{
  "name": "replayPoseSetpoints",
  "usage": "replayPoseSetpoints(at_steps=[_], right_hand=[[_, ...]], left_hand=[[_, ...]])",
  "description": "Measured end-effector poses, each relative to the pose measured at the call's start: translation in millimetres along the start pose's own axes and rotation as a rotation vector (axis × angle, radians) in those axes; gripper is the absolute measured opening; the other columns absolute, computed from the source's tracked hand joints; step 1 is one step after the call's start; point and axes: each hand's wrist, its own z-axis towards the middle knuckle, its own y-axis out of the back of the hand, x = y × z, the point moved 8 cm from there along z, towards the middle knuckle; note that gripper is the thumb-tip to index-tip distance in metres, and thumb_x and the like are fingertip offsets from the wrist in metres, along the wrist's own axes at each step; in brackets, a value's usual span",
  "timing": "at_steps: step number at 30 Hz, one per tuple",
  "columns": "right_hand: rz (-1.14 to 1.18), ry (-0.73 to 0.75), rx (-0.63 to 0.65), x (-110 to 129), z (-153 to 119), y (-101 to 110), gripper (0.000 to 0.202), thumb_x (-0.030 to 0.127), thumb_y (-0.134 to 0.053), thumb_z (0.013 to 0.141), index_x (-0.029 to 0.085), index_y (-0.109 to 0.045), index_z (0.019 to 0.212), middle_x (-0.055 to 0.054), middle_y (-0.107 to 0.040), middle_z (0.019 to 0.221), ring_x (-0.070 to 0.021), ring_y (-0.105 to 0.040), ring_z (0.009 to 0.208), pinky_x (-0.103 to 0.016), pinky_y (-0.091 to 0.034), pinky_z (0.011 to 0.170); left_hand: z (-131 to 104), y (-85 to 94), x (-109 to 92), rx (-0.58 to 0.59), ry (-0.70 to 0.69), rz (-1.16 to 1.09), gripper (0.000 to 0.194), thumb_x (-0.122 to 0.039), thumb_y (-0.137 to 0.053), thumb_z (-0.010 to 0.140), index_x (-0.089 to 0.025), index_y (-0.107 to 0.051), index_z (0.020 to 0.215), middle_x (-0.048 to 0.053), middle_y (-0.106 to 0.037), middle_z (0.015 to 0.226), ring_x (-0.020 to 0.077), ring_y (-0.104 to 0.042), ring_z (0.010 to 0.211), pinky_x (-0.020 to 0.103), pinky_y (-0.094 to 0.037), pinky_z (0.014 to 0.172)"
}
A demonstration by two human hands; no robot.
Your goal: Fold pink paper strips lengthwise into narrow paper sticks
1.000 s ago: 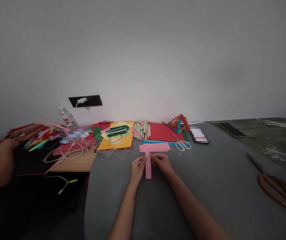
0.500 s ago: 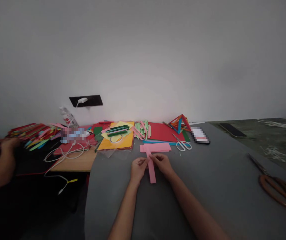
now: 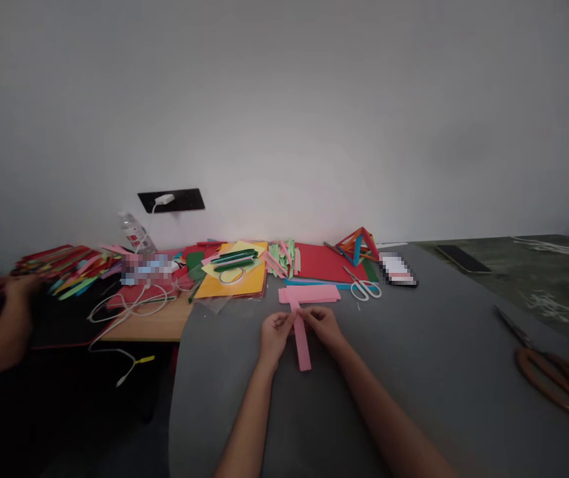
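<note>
The near end of the one pink strip (image 3: 303, 345) has swung right and nearer since a second ago. Far left, a co-worker's hand (image 3: 21, 287) is blurred beside coloured strips (image 3: 78, 267) too jumbled to count; then one bottle (image 3: 137, 234). At centre, the left hand (image 3: 275, 333) and right hand (image 3: 324, 326) both pinch the strip, fingertips partly hiding it, just nearer than pink pieces (image 3: 318, 294) of unclear number. Rightward lie two scissors: one white-handled pair (image 3: 360, 281), one brown-handled pair (image 3: 528, 346) cut off by the right edge.
</note>
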Motion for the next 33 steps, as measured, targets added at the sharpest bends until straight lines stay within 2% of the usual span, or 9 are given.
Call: replayPoseSetpoints(at_steps=[7, 14, 20, 28, 33], right_hand=[[-0.032, 0.036, 0.010, 6, -1, -1, 0.033, 0.046, -0.058, 0.065, 0.014, -0.060, 0.056, 0.003, -0.050, 0.046, -0.0075, -0.041, 0.043, -0.019, -0.032, 0.043], [-0.046, 0.046, 0.053, 7, -2, -5, 0.034, 0.048, -0.057, 0.065, 0.015, -0.060, 0.056, 0.002, -0.052, 0.048, -0.0087, -0.043, 0.045, -0.020, -0.035, 0.045], [-0.059, 0.069, -0.001, 6, -2, -2, 0.034, 0.047, -0.057, 0.064, 0.015, -0.059, 0.057, 0.000, -0.054, 0.051, -0.0097, -0.045, 0.047, -0.022, -0.036, 0.047], [-0.087, 0.110, 0.016, 14, -4, -3, 0.031, 0.045, -0.056, 0.066, 0.016, -0.059, 0.057, 0.001, -0.054, 0.051, -0.0102, -0.046, 0.048, -0.021, -0.037, 0.047], [-0.084, 0.108, -0.053, 13, -3, 1, 0.029, 0.045, -0.058, 0.065, 0.016, -0.061, 0.059, -0.001, -0.059, 0.056, -0.0121, -0.049, 0.052, -0.023, -0.039, 0.050]], left_hand=[[1, 0.1, -3, 0.012, 0.010, 0.008, 0.029, -0.038, -0.066, 0.059, -0.012, -0.061, 0.071, 0.005, -0.067, 0.066, 0.0157, -0.062, 0.058, 0.022, -0.047, 0.049], [1, 0.6, -6, 0.015, -0.024, 0.016, 0.028, -0.039, -0.065, 0.060, -0.013, -0.062, 0.071, 0.005, -0.066, 0.067, 0.0147, -0.060, 0.057, 0.021, -0.047, 0.048], [0, -0.5, -4, 0.014, -0.020, 0.044, 0.027, -0.039, -0.066, 0.059, -0.012, -0.061, 0.064, 0.003, -0.063, 0.058, 0.0134, -0.058, 0.054, 0.022, -0.048, 0.049], [3, 2.6, -2, -0.016, -0.018, -0.016, 0.028, -0.038, -0.067, 0.057, -0.013, -0.062, 0.068, 0.005, -0.066, 0.068, 0.0131, -0.059, 0.056, 0.022, -0.047, 0.052], [3, 0.5, -2, -0.005, -0.015, -0.013, 0.026, -0.036, -0.068, 0.055, -0.012, -0.063, 0.063, 0.004, -0.066, 0.064, 0.0135, -0.059, 0.057, 0.023, -0.048, 0.057]])
